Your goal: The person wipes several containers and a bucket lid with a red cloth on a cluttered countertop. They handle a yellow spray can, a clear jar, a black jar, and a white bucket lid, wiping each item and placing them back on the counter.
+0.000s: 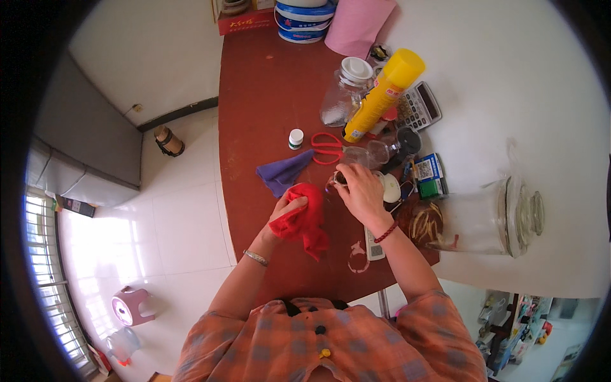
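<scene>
A red cloth (305, 224) is bunched in my left hand (286, 206) and hangs down over the brown-red tabletop. My right hand (362, 193) has its fingers around the rim of a small container (340, 178) with dark contents; the palm hides much of it. A folded purple cloth (284, 172) lies just beyond my left hand. Past my right hand are red-handled scissors (327, 149), their blades hidden by clear plastic containers (370, 153). A small white-capped bottle (296, 139) stands near the purple cloth. Beside my right wrist lies a white power strip (375, 246), partly covered.
Along the wall stand a yellow spray can (384, 95), a lidded clear jar (347, 90), a calculator (418, 106) and a large glass jar (472, 219). Stacked buckets (305, 23) are at the far end. A pink stool (132, 308) stands on the floor.
</scene>
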A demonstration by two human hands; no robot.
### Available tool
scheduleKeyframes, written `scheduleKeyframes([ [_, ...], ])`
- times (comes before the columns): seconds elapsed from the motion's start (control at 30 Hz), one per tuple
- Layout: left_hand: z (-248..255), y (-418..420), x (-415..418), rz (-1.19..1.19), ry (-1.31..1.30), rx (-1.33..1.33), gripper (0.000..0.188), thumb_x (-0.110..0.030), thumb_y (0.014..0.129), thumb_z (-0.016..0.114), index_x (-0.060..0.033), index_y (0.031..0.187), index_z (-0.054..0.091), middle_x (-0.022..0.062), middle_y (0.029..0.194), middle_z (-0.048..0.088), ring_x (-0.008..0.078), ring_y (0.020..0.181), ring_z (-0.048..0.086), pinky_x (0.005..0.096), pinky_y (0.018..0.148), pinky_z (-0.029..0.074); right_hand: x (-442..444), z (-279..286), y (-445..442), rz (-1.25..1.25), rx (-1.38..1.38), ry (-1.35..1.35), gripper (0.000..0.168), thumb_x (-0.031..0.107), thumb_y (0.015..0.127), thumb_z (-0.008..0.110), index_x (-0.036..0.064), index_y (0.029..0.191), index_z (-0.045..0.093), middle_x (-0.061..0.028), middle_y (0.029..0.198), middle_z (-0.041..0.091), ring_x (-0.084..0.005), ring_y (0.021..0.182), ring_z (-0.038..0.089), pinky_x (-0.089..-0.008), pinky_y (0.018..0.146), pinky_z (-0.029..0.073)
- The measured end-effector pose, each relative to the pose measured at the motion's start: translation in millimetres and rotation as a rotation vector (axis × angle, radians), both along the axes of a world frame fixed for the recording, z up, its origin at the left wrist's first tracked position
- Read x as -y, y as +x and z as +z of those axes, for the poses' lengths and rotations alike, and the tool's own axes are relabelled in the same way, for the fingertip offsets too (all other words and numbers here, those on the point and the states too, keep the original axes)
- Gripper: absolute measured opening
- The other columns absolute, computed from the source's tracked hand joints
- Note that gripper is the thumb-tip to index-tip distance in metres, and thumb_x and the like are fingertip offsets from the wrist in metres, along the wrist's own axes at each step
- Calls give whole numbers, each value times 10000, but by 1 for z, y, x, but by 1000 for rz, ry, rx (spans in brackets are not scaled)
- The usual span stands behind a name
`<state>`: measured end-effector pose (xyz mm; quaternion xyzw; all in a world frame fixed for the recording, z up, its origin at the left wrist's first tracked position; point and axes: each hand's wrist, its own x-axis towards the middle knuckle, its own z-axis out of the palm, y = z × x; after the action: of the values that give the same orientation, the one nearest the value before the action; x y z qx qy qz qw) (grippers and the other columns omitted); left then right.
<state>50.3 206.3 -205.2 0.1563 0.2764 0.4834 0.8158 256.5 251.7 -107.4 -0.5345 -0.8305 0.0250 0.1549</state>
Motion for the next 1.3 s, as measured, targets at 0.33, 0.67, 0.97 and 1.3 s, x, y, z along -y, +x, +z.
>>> scheduleKeyframes([
  [0.33,-15,-10,7,69,-48,-35,345,-105,906,656,-47,1211,506,88,1063,630,214,934,653,365,791,577,4,-14,5,-76,79,11,461,231,794,740,108,1193,545,-94,1120,559,-299,873,649,-419,738,508],
  [0.67,-42,-30,29,281,86,-364,439,-233,901,699,-47,1248,506,80,1069,625,200,992,628,344,871,535,36,24,-11,33,-234,27,439,231,820,710,62,1190,546,-120,1057,595,-317,890,633,-423,737,518],
  [0.97,-43,-47,45,87,232,-459,530,-208,996,547,0,1446,361,102,1313,550,166,1193,522,300,1013,430,92,-56,-80,199,-603,-455,715,287,792,741,144,1408,407,-225,1431,384,-417,1239,453,-462,1038,395],
  [1.3,-44,-87,97,94,293,-760,379,-59,948,543,-17,1321,489,90,1163,573,153,972,607,283,847,523,115,-50,-80,-34,-137,-103,710,28,734,637,207,1390,430,-182,1390,441,-393,1155,497,-492,923,444],
])
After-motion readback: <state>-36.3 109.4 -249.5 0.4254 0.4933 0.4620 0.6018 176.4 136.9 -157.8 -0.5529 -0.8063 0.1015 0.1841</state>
